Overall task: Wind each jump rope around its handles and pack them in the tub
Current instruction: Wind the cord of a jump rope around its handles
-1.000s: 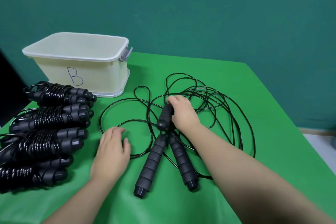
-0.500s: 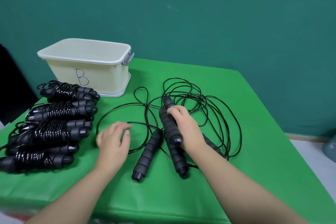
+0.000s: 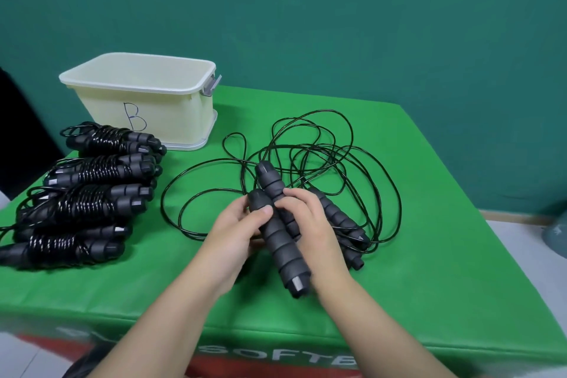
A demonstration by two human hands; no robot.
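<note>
Two black foam jump rope handles sit side by side between my hands above the green table. My left hand (image 3: 237, 232) grips the nearer handle (image 3: 283, 250), thumb on its top end. My right hand (image 3: 306, 221) holds the farther handle (image 3: 270, 182), which sticks up past my fingers. Loose black rope (image 3: 325, 150) lies in tangled loops behind and to the right. Two more handles (image 3: 340, 218) rest on the table just right of my right hand. The cream tub (image 3: 171, 120) marked B stands at the back left, lid off.
Several wound jump ropes (image 3: 92, 190) lie stacked in a row along the left side of the table (image 3: 429, 285), in front of the tub. The table's front edge is close below my forearms. A teal wall runs behind.
My left hand went from resting on the table to picking up a handle and lifting it. My right hand brought its handle alongside, so both handles are now together.
</note>
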